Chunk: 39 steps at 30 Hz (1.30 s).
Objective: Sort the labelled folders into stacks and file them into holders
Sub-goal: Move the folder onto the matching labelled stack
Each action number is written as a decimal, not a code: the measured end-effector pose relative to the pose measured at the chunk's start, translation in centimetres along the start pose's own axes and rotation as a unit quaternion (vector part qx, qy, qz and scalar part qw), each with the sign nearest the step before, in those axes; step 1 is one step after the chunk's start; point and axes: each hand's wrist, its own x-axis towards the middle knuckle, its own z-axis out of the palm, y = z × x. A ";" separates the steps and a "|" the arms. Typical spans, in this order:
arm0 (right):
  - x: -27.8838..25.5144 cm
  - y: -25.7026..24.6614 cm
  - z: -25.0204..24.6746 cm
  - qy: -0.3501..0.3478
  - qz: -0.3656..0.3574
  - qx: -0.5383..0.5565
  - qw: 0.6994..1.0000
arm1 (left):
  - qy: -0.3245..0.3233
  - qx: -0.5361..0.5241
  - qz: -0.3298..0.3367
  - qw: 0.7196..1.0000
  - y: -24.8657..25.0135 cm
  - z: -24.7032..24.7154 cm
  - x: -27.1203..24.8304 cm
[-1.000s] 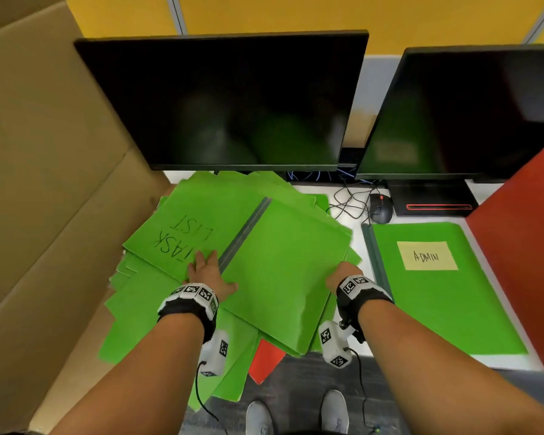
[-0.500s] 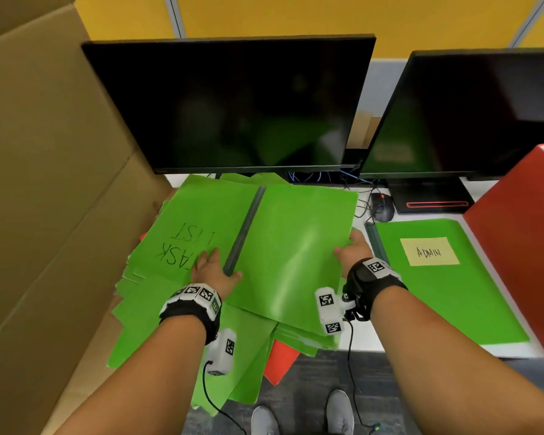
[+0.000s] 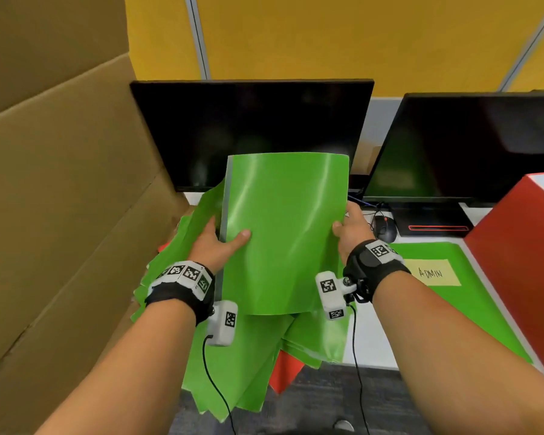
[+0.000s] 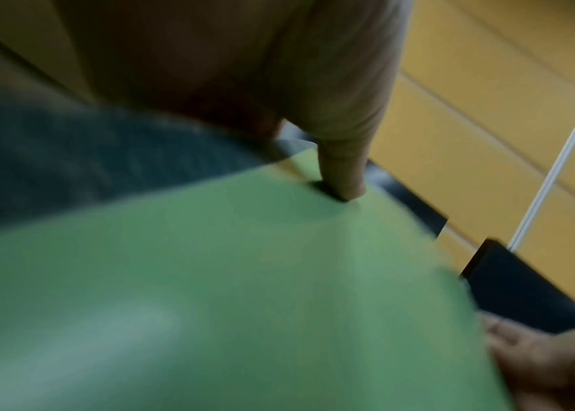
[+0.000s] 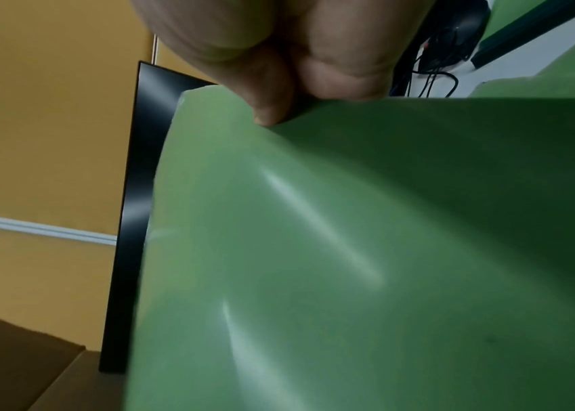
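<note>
Green folder [image 3: 285,233], closed, held above the folder pile [image 3: 233,365]. Left hand [image 3: 214,248] clasps spine edge, thumb across cover; right hand [image 3: 352,230] pinches opposite edge. Step, judged: lifting it off for sorting. Next calls for carrying it clear of the pile.

The white desk [image 3: 371,340] carries a loose pile of green folders [image 3: 248,356] hanging over its near edge, a red sheet [image 3: 285,372] under them; to the right lies a green folder labelled ADMIN [image 3: 490,296], with a black mouse [image 3: 385,229] and cables [image 3: 369,211] behind
</note>
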 end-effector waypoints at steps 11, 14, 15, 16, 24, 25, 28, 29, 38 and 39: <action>0.4 -1.0 1.9 -0.031 0.066 -0.196 0.978 | 0.024 0.051 0.143 0.988 5.0 -5.2 -4.0; 0.2 -2.2 2.1 -0.030 0.058 -0.196 0.978 | -0.002 0.003 0.187 0.982 5.4 -5.6 -4.8; 0.3 -2.6 2.2 -0.026 0.070 -0.141 0.987 | -0.007 -0.006 0.201 0.980 5.4 -5.6 -4.9; 0.3 -2.9 2.3 -0.019 0.097 -0.048 0.994 | -0.009 -0.009 0.214 0.977 5.3 -5.6 -4.9; 0.6 -2.7 0.2 -0.058 0.234 0.378 0.894 | -0.033 0.056 0.197 0.978 1.1 -4.7 -3.7; 0.8 -2.4 0.1 -0.066 0.239 0.375 0.893 | -0.036 0.069 0.179 0.981 0.1 -4.5 -3.4; 0.7 -1.0 0.2 -0.072 0.258 0.317 0.910 | -0.048 0.114 0.129 0.984 -2.7 -3.4 -2.5; 0.6 -0.4 0.3 -0.074 0.246 0.261 0.930 | -0.061 0.126 0.116 0.983 -3.5 -3.0 -2.4; -0.6 4.6 0.4 -0.138 0.168 -0.335 0.917 | -0.084 -0.119 -0.200 0.969 -6.5 0.6 -2.2; -0.8 4.9 0.4 -0.140 0.175 -0.337 0.915 | -0.081 -0.170 -0.227 0.956 -6.6 1.2 -2.2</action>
